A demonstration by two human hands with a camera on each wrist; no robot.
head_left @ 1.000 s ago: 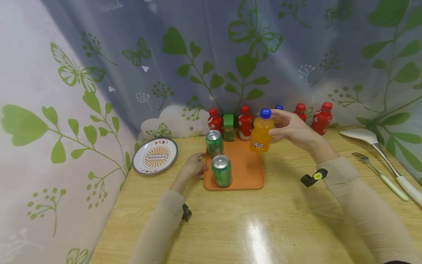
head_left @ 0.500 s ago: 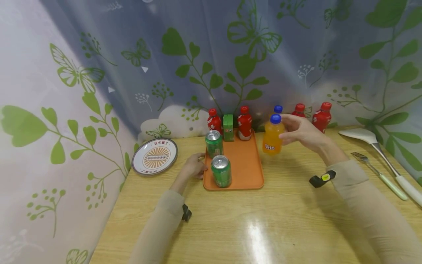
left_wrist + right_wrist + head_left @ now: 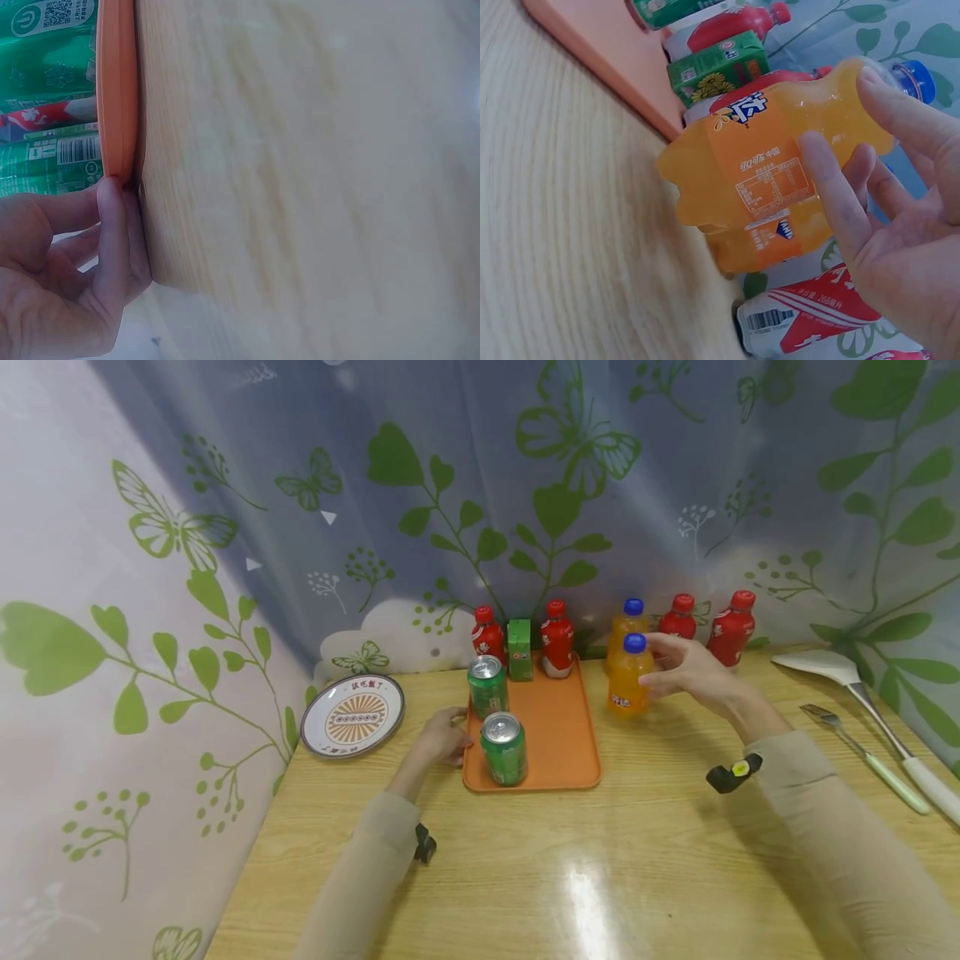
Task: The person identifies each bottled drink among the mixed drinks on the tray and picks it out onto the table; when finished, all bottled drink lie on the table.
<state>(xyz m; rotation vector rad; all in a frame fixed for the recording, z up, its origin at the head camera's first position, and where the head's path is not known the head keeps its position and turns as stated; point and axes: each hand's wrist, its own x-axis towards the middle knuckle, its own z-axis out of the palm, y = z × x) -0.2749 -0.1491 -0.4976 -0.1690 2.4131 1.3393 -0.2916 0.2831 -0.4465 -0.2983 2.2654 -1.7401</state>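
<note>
My right hand (image 3: 693, 672) holds an orange soda bottle (image 3: 628, 689) with a blue cap by its upper part. In the right wrist view, thumb and fingers lie around the bottle (image 3: 772, 150), which overlaps a second orange soda bottle (image 3: 765, 244) behind it. To its left is the orange tray (image 3: 558, 739). At the tray's left edge, my left hand (image 3: 442, 739) pinches the rim, as the left wrist view shows at the tray's edge (image 3: 118, 97). Two green soda cans, one at the front (image 3: 504, 752) and one behind (image 3: 487, 689), stand on the tray's left side.
At the tray's back stand a green drink carton (image 3: 520, 652) and two red bottles, one left (image 3: 488, 635) and one right (image 3: 557, 643). More red bottles (image 3: 731, 628) stand along the curtain. A plate (image 3: 352, 716) lies left; a fork (image 3: 862, 756) and a white-headed spatula (image 3: 873, 706) lie right.
My right hand has carried the orange soda bottle rightward from over the tray and lowered it in front of the other orange bottle. The left hand has stayed at the tray's rim.
</note>
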